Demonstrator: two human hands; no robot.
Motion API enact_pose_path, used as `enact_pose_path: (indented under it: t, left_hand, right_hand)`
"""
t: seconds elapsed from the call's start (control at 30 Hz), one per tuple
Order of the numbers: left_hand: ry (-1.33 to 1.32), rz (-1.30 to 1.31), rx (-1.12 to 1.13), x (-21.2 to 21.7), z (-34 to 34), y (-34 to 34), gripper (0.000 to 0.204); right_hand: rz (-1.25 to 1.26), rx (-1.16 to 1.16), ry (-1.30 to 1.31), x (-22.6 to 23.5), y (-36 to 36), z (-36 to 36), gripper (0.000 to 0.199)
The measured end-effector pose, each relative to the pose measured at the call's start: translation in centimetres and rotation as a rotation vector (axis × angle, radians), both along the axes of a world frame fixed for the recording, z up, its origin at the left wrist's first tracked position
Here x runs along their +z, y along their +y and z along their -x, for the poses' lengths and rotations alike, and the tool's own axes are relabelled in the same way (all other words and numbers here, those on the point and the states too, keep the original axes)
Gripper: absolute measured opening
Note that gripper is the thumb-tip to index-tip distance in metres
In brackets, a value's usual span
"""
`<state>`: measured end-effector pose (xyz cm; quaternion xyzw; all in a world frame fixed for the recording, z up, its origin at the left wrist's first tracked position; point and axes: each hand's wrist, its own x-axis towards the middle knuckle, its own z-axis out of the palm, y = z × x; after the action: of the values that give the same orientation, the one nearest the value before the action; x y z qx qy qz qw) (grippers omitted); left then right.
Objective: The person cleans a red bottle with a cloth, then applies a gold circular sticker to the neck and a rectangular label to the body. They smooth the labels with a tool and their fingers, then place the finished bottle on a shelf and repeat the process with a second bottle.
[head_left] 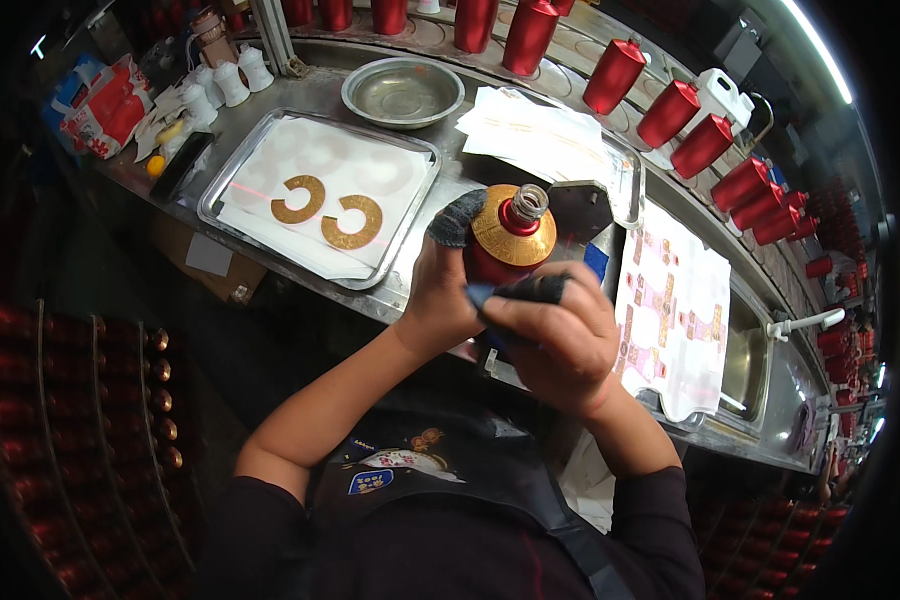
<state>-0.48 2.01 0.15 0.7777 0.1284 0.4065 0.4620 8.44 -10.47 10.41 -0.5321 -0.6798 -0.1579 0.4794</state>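
Observation:
A red bottle (484, 268) with a clear threaded neck stands tilted in front of me, a gold ring-shaped decal (532, 247) around its shoulder. My left hand (438, 285) is wrapped round the bottle's left side, its thumb in a dark grey finger cover. Close to the bottle's near side, my right hand (562, 338) is closed, with dark covering on its fingers. A small blue-grey tip shows at its fingertips; whether it is a held tool or a finger cover I cannot make out. On the left, two gold C-shaped decals (352, 222) lie on white paper in a metal tray (206, 208).
Behind the tray sits a metal bowl (402, 92). White sheets (530, 135) lie at the back, and printed decal sheets (672, 310) to the right beside a sink (745, 350). Red bottles (615, 75) line the far conveyor. Racks of red bottles (70, 430) stand lower left.

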Motion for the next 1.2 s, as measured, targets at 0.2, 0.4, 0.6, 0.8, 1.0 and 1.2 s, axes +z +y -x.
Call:
enact_pose_path:
  t: [0.2,0.4,0.6,0.8,1.0,1.2]
  left_hand:
    - [-0.013,0.017,-0.085,-1.8,-0.5,1.0,0.091]
    - [0.043,-0.235,0.006,1.0,-0.3,1.8,0.091]
    - [0.119,0.214,-0.112,10.9,-2.7,0.4,0.082]
    - [0.525,0.461,-0.336,5.4,-7.4,-2.3,0.093]
    - [0.68,0.573,-0.238,5.1,-9.5,-1.7,0.091]
    - [0.916,0.321,-0.187,8.2,-9.1,-2.7,0.097]
  right_hand:
    - [0.048,0.034,0.046,-1.0,-1.0,0.0,0.028]
    - [0.256,0.088,0.266,-1.2,-4.1,-0.7,0.032]
    - [0.367,-0.089,1.322,-2.9,-8.7,-5.7,0.018]
    - [0.466,-0.264,1.243,-5.5,-11.3,-4.9,0.033]
    - [0.625,-0.256,1.15,-5.9,-11.4,-4.7,0.055]
    - [0.639,-0.331,0.921,-7.4,-10.8,-5.1,0.066]
